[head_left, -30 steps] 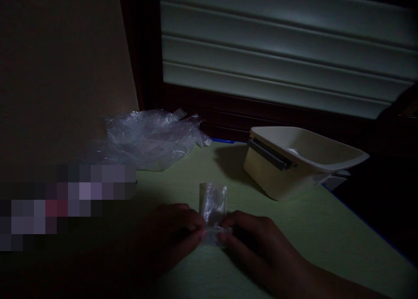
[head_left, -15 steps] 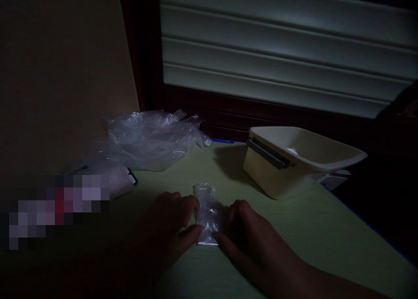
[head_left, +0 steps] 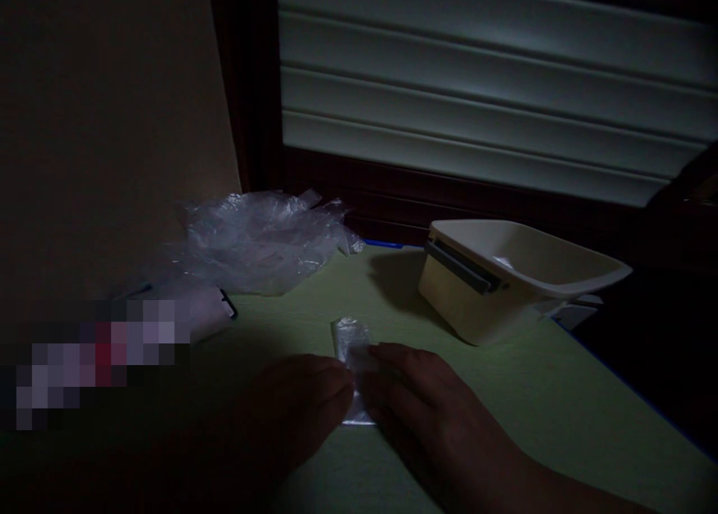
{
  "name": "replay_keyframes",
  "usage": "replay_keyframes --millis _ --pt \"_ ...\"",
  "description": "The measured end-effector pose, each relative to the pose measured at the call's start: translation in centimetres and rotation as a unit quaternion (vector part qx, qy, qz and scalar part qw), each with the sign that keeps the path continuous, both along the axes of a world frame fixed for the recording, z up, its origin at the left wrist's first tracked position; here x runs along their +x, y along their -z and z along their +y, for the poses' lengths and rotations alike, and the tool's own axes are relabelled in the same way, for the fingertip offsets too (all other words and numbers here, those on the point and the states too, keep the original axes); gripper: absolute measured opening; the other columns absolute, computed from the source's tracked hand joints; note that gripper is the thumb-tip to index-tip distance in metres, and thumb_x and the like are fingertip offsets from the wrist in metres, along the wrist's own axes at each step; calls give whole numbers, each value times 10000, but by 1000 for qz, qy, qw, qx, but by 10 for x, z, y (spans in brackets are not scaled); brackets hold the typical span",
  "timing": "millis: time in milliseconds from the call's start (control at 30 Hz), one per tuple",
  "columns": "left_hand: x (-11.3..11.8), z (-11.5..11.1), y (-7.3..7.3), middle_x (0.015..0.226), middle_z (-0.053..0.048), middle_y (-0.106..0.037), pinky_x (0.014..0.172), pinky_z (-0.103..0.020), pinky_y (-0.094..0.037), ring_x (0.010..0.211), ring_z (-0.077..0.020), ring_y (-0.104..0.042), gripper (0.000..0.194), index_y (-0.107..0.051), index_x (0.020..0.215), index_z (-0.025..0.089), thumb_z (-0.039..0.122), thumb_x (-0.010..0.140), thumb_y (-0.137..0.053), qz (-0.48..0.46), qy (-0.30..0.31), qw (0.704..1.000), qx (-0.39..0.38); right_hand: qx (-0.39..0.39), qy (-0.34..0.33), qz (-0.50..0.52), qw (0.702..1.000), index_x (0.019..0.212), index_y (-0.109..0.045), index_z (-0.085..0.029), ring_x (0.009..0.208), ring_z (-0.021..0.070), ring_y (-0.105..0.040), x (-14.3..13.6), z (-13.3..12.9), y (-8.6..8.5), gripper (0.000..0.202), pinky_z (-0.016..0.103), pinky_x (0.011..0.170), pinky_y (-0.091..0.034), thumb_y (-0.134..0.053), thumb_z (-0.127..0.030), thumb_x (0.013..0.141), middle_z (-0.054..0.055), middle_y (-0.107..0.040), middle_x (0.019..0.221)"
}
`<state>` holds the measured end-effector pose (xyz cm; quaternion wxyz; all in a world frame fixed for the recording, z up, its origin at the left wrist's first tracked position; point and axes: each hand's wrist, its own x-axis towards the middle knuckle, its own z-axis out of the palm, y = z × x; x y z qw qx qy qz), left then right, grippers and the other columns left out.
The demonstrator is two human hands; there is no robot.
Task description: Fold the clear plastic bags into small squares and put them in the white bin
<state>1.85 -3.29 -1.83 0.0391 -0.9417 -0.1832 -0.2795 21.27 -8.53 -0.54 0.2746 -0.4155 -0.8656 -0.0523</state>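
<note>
A small clear plastic bag [head_left: 351,342] lies folded on the green table mat [head_left: 348,469] in dim light. My left hand [head_left: 292,413] rests flat on its left side, fingers touching the plastic. My right hand [head_left: 418,405] presses down on its right side, covering much of the bag. Only the bag's top end and a bit of its lower edge show between the two hands.
A heap of crumpled clear plastic bags [head_left: 258,237] lies at the back left. A cream plastic tub [head_left: 505,282] with a dark handle stands at the right. A closed blind and dark frame stand behind. The mat's edge runs along the right.
The bag stood up pinched between my fingertips; now it lies flat on the mat, folded shorter. Both hands came together over it and press it down.
</note>
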Motion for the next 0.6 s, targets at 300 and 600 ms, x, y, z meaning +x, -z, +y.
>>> replay_keyframes --millis 300,600 --pt "-13 8 8 1015 -73 -661 838 -253 -492 976 -167 -606 331 -592 880 168 180 997 -282 -41 38 998 -36 -198 -73 -47 976 1244 -555 -97 1224 230 -496 15 0 -25 382 378 1037 -401 -553 -195 874 154 -567 1294" --pt "-13 8 7 1076 -86 -649 838 -278 -499 999 -187 -605 278 -602 911 170 181 976 -332 -22 37 994 -97 -105 -93 8 990 1334 -455 -169 1189 176 -530 25 5 -17 410 325 957 -478 -428 -117 928 140 -567 1296"
